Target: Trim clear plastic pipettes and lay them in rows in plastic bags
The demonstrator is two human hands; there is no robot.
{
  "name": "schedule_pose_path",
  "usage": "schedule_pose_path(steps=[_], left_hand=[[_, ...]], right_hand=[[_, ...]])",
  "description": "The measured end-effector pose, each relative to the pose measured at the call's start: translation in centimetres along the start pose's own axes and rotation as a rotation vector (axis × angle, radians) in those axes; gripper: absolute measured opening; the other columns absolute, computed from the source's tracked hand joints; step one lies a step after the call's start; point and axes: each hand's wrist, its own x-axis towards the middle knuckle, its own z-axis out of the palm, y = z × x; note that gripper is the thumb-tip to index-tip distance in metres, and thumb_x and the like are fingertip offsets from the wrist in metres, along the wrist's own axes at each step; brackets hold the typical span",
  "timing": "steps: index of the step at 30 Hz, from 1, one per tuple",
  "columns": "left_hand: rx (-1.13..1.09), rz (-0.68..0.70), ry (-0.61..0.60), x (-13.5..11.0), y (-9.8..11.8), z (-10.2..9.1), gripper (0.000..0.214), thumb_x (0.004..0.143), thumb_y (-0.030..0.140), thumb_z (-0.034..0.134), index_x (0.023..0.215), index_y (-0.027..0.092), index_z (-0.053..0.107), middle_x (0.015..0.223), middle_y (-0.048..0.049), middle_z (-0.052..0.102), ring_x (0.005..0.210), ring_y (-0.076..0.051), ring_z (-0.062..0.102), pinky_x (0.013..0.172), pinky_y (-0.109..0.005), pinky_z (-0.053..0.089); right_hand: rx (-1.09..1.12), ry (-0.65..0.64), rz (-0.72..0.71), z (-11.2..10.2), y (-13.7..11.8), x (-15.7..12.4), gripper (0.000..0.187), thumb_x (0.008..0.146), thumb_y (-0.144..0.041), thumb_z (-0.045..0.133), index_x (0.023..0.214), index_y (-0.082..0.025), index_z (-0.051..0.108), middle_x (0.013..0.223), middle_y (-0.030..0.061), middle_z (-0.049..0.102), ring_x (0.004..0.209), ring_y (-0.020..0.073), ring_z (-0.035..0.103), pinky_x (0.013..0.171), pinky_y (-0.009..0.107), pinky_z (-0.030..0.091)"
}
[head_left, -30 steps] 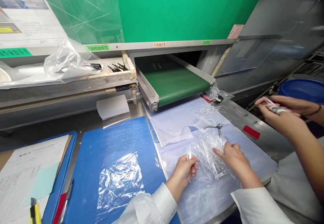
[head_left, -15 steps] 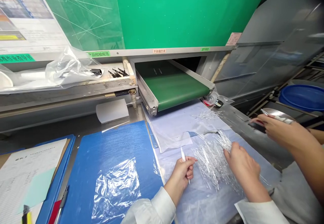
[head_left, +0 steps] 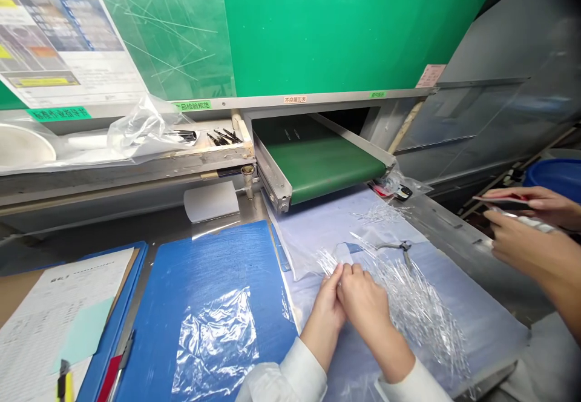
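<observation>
My left hand (head_left: pixel 324 305) and my right hand (head_left: pixel 363 296) are pressed together over the pale work sheet. Thin clear plastic pieces (head_left: pixel 325 261) fan out in a small bunch from the top of my left hand. My right fingers are curled closed against the left thumb, around the lower part of that bunch, which is hidden. To the right of my hands spreads a large pile of the same needle-like pieces (head_left: pixel 426 311). A pair of pliers (head_left: pixel 405 246) lies at the pile's far edge.
A green conveyor belt (head_left: pixel 331 166) juts out ahead. On the left are a blue board (head_left: pixel 218 257) with plastic film, a clipboard with papers (head_left: pixel 40 317) and a yellow cutter (head_left: pixel 68 384). A smaller pile (head_left: pixel 381 213) lies farther back. At right, another person's hands (head_left: pixel 526 232) hold something flat.
My right hand has moved left from the pile to meet my left hand, and a bunch of clear pieces now shows there. The pliers are more exposed. The view has shifted slightly.
</observation>
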Motion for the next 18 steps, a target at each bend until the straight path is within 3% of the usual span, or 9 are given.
schedule_pose_path(steps=[3, 6, 9, 12, 15, 18], left_hand=[[-0.108, 0.004, 0.117, 0.2, 0.0, -1.3, 0.015, 0.067, 0.025, 0.068, 0.073, 0.018, 0.056, 0.078, -0.005, 0.065, 0.09, -0.023, 0.062, 0.084, -0.034, 0.046], [-0.181, 0.013, 0.196, 0.4, 0.4, -2.1, 0.02, 0.063, 0.02, 0.069, 0.076, 0.019, 0.054, 0.071, -0.0015, 0.061, 0.077, -0.02, 0.063, 0.078, -0.032, 0.047], [-0.216, 0.04, 0.259, 0.5, 1.4, -2.3, 0.023, 0.063, 0.023, 0.069, 0.08, 0.019, 0.054, 0.072, -0.0009, 0.06, 0.071, -0.017, 0.062, 0.072, -0.03, 0.046], [-0.216, 0.088, 0.311, 0.9, 3.0, -2.3, 0.025, 0.062, 0.021, 0.068, 0.082, 0.019, 0.053, 0.076, -0.0005, 0.06, 0.067, -0.014, 0.06, 0.067, -0.026, 0.045], [-0.21, 0.137, 0.349, 1.1, 4.7, -2.6, 0.024, 0.063, 0.019, 0.066, 0.081, 0.02, 0.051, 0.074, 0.0023, 0.057, 0.062, -0.011, 0.056, 0.063, -0.023, 0.043], [-0.201, 0.132, 0.349, 0.1, 6.5, -3.2, 0.018, 0.065, 0.022, 0.065, 0.076, 0.02, 0.05, 0.068, 0.0038, 0.054, 0.059, -0.01, 0.054, 0.062, -0.021, 0.042]], right_hand=[[0.139, -0.003, -0.12, 1.7, 0.8, -2.2, 0.029, 0.081, -0.024, 0.05, 0.107, -0.012, 0.056, 0.104, 0.0153, 0.065, 0.094, 0.0267, 0.062, 0.07, 0.033, 0.051], [0.387, 0.104, -0.14, 3.4, 3.1, -4.5, 0.041, 0.086, -0.037, 0.042, 0.119, -0.014, 0.048, 0.115, 0.0137, 0.06, 0.106, 0.0257, 0.056, 0.084, 0.037, 0.048], [0.463, 0.128, -0.097, 5.1, 4.9, -5.6, 0.039, 0.088, -0.04, 0.037, 0.116, -0.016, 0.05, 0.11, 0.0128, 0.062, 0.101, 0.0271, 0.057, 0.083, 0.041, 0.046], [0.413, 0.036, -0.096, 6.4, 5.4, -5.4, 0.035, 0.088, -0.032, 0.034, 0.112, -0.018, 0.054, 0.098, 0.0112, 0.065, 0.089, 0.0286, 0.059, 0.075, 0.044, 0.046], [0.417, 0.005, -0.039, 6.7, 5.2, -4.9, 0.039, 0.086, -0.028, 0.032, 0.115, -0.014, 0.054, 0.094, 0.0138, 0.066, 0.087, 0.031, 0.059, 0.074, 0.047, 0.046], [0.617, 0.061, 0.016, 5.6, 4.6, -5.3, 0.043, 0.086, -0.039, 0.035, 0.116, -0.013, 0.052, 0.109, 0.0167, 0.062, 0.102, 0.0325, 0.054, 0.087, 0.05, 0.042]])
